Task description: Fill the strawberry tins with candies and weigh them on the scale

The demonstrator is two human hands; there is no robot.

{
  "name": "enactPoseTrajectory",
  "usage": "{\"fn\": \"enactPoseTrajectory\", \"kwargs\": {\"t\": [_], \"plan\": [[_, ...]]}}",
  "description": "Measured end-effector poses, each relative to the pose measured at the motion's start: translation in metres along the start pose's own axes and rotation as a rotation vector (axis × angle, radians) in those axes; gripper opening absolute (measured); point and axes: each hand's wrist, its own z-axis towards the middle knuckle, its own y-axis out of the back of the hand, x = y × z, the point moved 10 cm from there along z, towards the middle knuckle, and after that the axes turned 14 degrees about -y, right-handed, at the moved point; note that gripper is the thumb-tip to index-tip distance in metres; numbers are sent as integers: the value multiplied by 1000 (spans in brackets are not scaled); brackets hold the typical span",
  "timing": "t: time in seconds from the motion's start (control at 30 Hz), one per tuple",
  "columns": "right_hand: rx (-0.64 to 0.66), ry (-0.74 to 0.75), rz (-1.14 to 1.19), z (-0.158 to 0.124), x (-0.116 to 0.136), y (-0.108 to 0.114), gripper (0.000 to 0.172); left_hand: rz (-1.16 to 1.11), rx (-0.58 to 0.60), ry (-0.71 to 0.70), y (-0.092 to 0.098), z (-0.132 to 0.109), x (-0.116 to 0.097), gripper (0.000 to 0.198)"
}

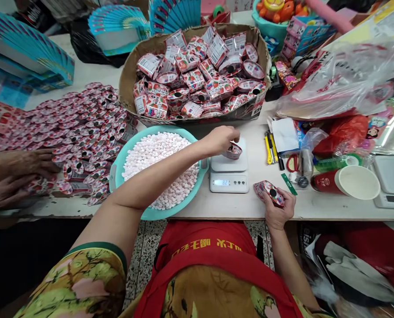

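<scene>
My left hand (221, 138) reaches over the small white digital scale (229, 176), its fingers pinched together above a little strawberry-print tin (233, 151) standing on the scale's platform. What the fingers hold is hidden. My right hand (277, 208) rests at the table's front edge, closed round a flat strawberry-print lid or tin (269, 191). A teal basin (117, 170) full of small pink and white candies (157, 154) sits just left of the scale.
A cardboard box (130, 75) of filled strawberry tins stands behind the scale. Flat lids (84, 128) lie heaped at left, where another person's hands (14, 176) rest. Pens, scissors, a red cup (349, 181), plastic bags and a second scale (392, 181) crowd the right.
</scene>
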Motion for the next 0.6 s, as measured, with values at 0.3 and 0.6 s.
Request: {"fn": "enactPoseTrajectory", "kwargs": {"t": [0.3,0.6], "plan": [[5,11,-5,0,2,-3,52,-168,-195,105,25,-29,25,28],[17,44,-28,-2,1,-7,59,53,1,93,3,-32,21,50]]}}
